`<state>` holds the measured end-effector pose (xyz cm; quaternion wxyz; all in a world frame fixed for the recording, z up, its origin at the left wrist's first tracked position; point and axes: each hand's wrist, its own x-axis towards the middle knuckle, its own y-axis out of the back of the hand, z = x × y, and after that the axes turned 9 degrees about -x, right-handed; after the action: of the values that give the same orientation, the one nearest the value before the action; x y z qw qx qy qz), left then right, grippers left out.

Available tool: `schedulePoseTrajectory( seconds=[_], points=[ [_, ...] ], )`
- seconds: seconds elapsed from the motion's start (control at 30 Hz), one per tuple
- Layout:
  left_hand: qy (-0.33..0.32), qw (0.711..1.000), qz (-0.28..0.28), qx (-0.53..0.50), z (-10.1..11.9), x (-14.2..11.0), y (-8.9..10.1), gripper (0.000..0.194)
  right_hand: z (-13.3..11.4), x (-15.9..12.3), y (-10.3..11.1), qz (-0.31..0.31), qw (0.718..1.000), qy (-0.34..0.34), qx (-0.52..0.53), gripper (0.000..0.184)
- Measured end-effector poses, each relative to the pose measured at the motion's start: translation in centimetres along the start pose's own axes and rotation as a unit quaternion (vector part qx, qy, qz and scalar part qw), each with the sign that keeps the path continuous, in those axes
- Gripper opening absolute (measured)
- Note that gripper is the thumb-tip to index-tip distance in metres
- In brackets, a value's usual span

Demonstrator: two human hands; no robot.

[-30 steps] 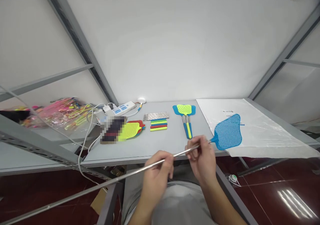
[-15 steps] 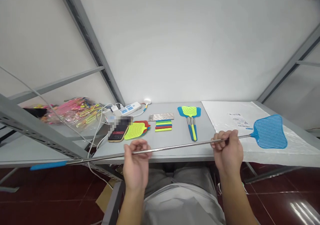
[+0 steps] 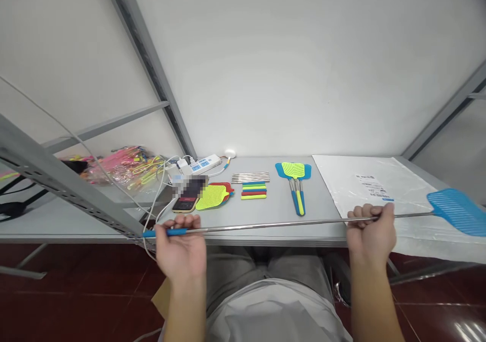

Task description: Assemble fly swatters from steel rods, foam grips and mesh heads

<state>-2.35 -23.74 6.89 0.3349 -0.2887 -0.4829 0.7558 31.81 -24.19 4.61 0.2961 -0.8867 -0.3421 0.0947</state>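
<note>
A fly swatter [image 3: 273, 224] with a long thin metal rod stretches across in front of me, just above the table's near edge. My left hand [image 3: 182, 248] has its fingers around the blue grip at the left end. Farther along the rod, my right hand [image 3: 372, 230] is closed on the metal near the swatter's blue mesh head [image 3: 457, 211]. Beyond the rod lie assembled swatters [image 3: 296, 185] with blue and yellow-green heads. Left of them are a row of metal rods [image 3: 250, 177], several coloured grips [image 3: 254, 191] and loose yellow-green and red swatter heads [image 3: 212, 197].
A phone [image 3: 188, 197] and a white power strip [image 3: 205, 164] with cables are at the left of the grey table [image 3: 273, 210]. A white plastic mailer bag [image 3: 341, 180] covers the right side. A metal shelf post [image 3: 76, 185] stands at left, near bagged colourful items [image 3: 125, 169].
My left hand has moved left along the rod from the bare metal onto the blue grip. My right hand and the swatter have shifted right, and the rod lies more level.
</note>
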Motion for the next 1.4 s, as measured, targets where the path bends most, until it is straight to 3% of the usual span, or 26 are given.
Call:
schedulePoseTrajectory(
  seconds=[0.17,0.33,0.43,0.57,0.67,0.8,0.9,1.03,1.17,1.4],
  points=[
    [0.065,0.996,-0.045,0.032,-4.0,-3.0,0.4,0.035,1.6,-3.5,-2.8,-0.071,0.997,-0.021,0.0,0.042],
    [0.147,0.983,-0.091,0.063,-6.2,-5.6,0.7,0.028,1.6,-5.1,-3.8,-0.101,0.994,-0.029,0.0,0.043],
    [0.21,0.963,-0.15,0.084,-7.7,-7.5,1.2,0.031,2.2,-7.3,-4.6,-0.122,0.992,-0.037,-0.009,0.043],
    [0.305,0.915,-0.24,0.105,-9.2,-9.4,1.9,0.037,3.8,-10.7,-5.4,-0.194,0.976,-0.095,-0.03,0.044],
    [0.304,0.899,-0.285,0.137,-8.9,-9.6,1.7,0.038,4.5,-11.1,-5.3,-0.238,0.962,-0.123,-0.045,0.042],
    [0.257,0.884,-0.328,0.213,-7.4,-8.7,1.1,0.034,4.3,-9.0,-4.4,-0.278,0.946,-0.137,-0.095,0.04],
    [0.21,0.91,-0.287,0.212,-6.1,-6.8,1.1,0.022,3.3,-6.8,-3.8,-0.272,0.947,-0.147,-0.083,0.039],
    [0.147,0.963,-0.181,0.136,-4.0,-2.8,1.3,0.022,1.7,-4.0,-2.7,-0.195,0.971,-0.127,-0.044,0.035],
    [0.12,0.977,-0.134,0.11,-1.8,0.0,1.1,0.016,0.8,-2.4,-1.8,-0.166,0.98,-0.095,-0.049,0.032],
    [0.084,0.995,-0.061,0.012,0.8,1.4,0.6,0.017,0.5,-1.9,-1.4,-0.137,0.986,-0.089,-0.007,0.041]
  ],
)
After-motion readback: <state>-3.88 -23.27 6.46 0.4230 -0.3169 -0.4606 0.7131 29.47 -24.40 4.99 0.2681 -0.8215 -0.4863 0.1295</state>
